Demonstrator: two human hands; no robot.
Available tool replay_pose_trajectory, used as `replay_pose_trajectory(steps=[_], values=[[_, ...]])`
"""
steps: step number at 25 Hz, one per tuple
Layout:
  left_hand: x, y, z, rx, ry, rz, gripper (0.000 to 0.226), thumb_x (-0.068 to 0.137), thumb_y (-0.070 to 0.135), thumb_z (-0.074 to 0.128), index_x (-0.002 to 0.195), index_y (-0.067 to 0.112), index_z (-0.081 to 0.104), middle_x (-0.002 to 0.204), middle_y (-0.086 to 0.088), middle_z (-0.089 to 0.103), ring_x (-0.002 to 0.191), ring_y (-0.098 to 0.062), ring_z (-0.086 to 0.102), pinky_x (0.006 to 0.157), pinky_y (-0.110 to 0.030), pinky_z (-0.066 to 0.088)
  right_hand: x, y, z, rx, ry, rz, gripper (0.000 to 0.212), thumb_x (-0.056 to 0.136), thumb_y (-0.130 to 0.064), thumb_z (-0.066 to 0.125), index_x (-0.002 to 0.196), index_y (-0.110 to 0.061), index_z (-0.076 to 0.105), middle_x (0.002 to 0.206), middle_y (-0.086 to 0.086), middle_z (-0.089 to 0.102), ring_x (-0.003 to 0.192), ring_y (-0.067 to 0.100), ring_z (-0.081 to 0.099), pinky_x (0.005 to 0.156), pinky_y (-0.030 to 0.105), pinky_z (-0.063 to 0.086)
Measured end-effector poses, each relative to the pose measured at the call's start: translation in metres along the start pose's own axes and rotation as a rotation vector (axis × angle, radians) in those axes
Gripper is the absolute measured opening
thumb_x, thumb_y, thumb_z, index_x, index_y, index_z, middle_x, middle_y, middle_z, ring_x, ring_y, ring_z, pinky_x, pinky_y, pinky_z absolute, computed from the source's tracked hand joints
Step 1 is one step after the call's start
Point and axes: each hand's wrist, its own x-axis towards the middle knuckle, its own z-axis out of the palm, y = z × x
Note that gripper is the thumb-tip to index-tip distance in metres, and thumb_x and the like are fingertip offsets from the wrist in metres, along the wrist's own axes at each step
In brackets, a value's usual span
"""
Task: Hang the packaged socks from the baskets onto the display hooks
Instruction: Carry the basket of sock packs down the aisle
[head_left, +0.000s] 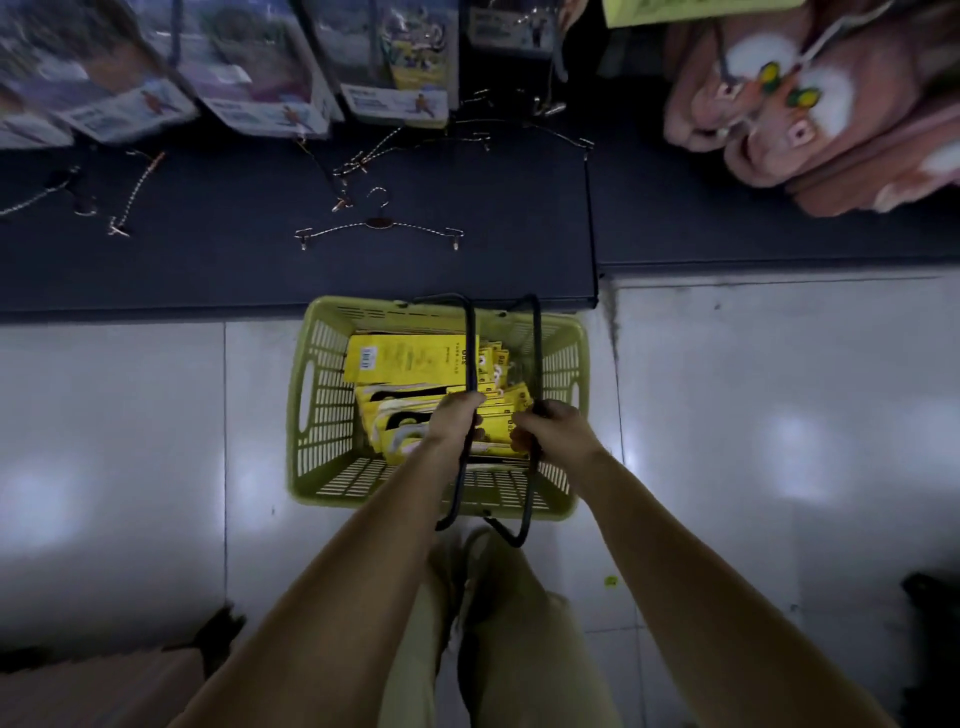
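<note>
A green plastic basket (317, 395) stands on the tiled floor against a dark shelf base. Inside lie several yellow sock packages (400, 358). The basket has two black wire handles. My left hand (454, 418) grips the left handle (471, 343). My right hand (553, 431) grips the right handle (536, 353). Both hands are over the basket's middle, above the packages. No display hooks are plainly visible.
A dark low shelf (519, 218) runs across the top, with several loose metal clip hangers (379, 224) on it. Packaged goods (249, 78) hang above at the back left. Pink plush slippers (810, 114) sit at the upper right. My legs show below.
</note>
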Motion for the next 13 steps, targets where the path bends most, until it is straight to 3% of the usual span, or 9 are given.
replay_pose_trajectory(steps=[2,3,4,6,8,13], values=[[-0.017,0.006,-0.026,-0.058,0.083,0.041,0.021,0.093,0.030,0.050,0.101,0.013,0.057,0.072,-0.003,0.052,0.071,-0.022,0.056,0.071,-0.031,0.036,-0.009,-0.013,0.006,-0.072,-0.040,0.040,0.004,0.087,-0.009,0.061,0.088,-0.005,0.060,0.072,0.008,0.061,0.065,0.017,0.060,0.073,0.031,0.054],[-0.026,0.008,-0.046,-0.112,0.119,0.038,0.018,0.093,0.030,0.050,0.091,0.014,0.057,0.070,-0.003,0.051,0.067,-0.021,0.054,0.067,-0.029,0.036,-0.016,-0.018,0.008,-0.088,-0.049,0.063,0.005,0.088,-0.008,0.061,0.085,-0.005,0.059,0.070,0.009,0.059,0.063,0.017,0.057,0.071,0.029,0.054],[-0.036,0.010,-0.066,-0.190,0.129,0.014,0.020,0.093,0.029,0.050,0.081,0.014,0.055,0.067,-0.003,0.048,0.061,-0.019,0.047,0.060,-0.027,0.033,-0.023,-0.020,0.010,-0.086,-0.051,0.089,0.009,0.089,-0.007,0.060,0.080,-0.005,0.058,0.068,0.010,0.056,0.061,0.018,0.055,0.067,0.028,0.053],[-0.062,0.007,-0.106,-0.357,0.097,-0.040,0.030,0.093,0.025,0.051,0.066,0.014,0.048,0.062,-0.004,0.037,0.052,-0.016,0.032,0.053,-0.025,0.026,-0.047,-0.022,0.012,-0.142,-0.036,0.142,0.012,0.088,-0.008,0.061,0.077,-0.004,0.059,0.071,0.014,0.058,0.065,0.023,0.056,0.076,0.036,0.053],[-0.094,-0.001,-0.122,-0.408,0.072,-0.045,0.031,0.093,0.021,0.053,0.064,0.014,0.047,0.061,-0.003,0.036,0.051,-0.015,0.030,0.053,-0.025,0.025,-0.074,-0.026,0.003,-0.239,-0.015,0.131,0.014,0.086,-0.012,0.064,0.073,-0.007,0.061,0.074,0.014,0.063,0.072,0.025,0.060,0.084,0.042,0.051],[-0.196,-0.017,-0.140,-0.419,0.114,-0.030,0.024,0.090,0.025,0.056,0.069,0.014,0.053,0.058,-0.002,0.044,0.049,-0.016,0.038,0.050,-0.028,0.030,-0.156,-0.070,-0.014,-0.332,-0.086,0.065,0.011,0.085,-0.019,0.065,0.083,-0.009,0.061,0.066,0.005,0.065,0.074,0.025,0.064,0.080,0.041,0.050]])
